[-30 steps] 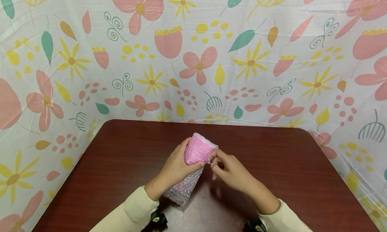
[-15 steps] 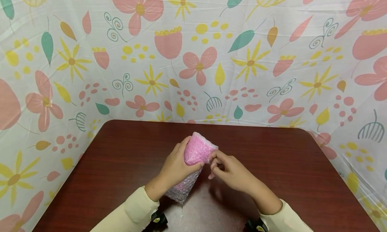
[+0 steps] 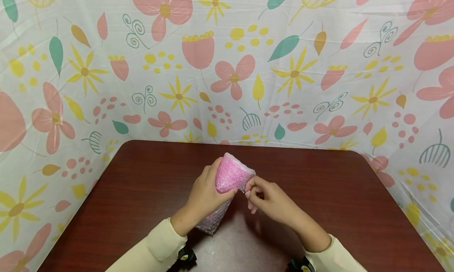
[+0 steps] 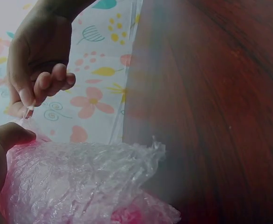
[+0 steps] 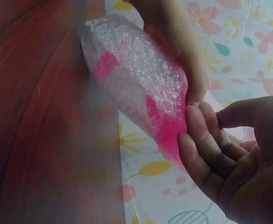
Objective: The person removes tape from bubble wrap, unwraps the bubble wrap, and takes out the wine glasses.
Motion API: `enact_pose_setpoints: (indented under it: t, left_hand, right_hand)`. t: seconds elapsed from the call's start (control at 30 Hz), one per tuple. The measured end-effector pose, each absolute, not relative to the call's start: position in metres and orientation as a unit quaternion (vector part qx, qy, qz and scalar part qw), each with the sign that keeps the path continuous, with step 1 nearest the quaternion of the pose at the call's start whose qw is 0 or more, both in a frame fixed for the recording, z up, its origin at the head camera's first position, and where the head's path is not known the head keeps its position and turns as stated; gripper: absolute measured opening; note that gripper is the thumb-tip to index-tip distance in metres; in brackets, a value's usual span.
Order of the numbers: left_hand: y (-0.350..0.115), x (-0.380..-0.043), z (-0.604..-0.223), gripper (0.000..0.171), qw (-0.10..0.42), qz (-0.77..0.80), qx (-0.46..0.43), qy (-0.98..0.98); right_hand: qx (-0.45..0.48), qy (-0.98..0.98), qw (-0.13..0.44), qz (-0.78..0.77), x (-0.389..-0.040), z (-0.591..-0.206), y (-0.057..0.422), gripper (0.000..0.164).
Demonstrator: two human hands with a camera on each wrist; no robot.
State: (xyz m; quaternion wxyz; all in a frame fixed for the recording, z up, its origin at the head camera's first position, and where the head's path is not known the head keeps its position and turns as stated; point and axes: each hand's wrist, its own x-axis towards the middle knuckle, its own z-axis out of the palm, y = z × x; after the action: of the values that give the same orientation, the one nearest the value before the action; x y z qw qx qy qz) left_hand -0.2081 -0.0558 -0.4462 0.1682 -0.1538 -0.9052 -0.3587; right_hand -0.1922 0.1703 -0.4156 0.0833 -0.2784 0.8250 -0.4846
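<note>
A pink item wrapped in clear bubble wrap (image 3: 232,173) is held tilted above the table, with its wide pink end pointing away. My left hand (image 3: 203,195) grips it from the left, thumb across the near side. On its right edge my right hand (image 3: 273,199) pinches a small bit of clear film between thumb and index finger. In the left wrist view, a thin strip stretches from the bubble wrap (image 4: 80,182) up to those fingertips. The right wrist view shows pink patches through the crinkled wrap (image 5: 132,70); the item inside is hidden.
The dark red-brown wooden table (image 3: 149,161) has rounded far corners. Behind and beside it hangs a white cloth (image 3: 198,12) printed with flowers and leaves. Black bands sit near both cream sleeves (image 3: 157,240).
The wrapped item has shifted slightly up and left, and its lower end has drawn up behind the left hand. The right hand stays at the edge, its lower fingers moving a little.
</note>
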Motion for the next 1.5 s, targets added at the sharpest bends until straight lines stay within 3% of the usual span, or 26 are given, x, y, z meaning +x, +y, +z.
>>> enact_pose_setpoints:
  t: [0.63, 0.87, 1.5]
  left_hand:
    - [-0.0570, -0.2087, -0.4453, 0.098, 0.141, -0.377, -0.147, -0.904]
    - [-0.0562, -0.2064, -0.4434, 0.101, 0.132, -0.377, -0.152, -0.904]
    - [-0.0550, -0.2042, -0.4445, 0.098, 0.123, -0.392, -0.162, -0.897]
  right_hand:
    - [-0.236, 0.807, 0.115, -0.530, -0.1905, -0.4163, 0.1642, 0.015]
    - [-0.209, 0.826, 0.097, -0.514, -0.1897, -0.4159, 0.1602, 0.022]
    - [-0.223, 0.819, 0.088, -0.521, -0.1906, -0.4187, 0.1606, 0.012]
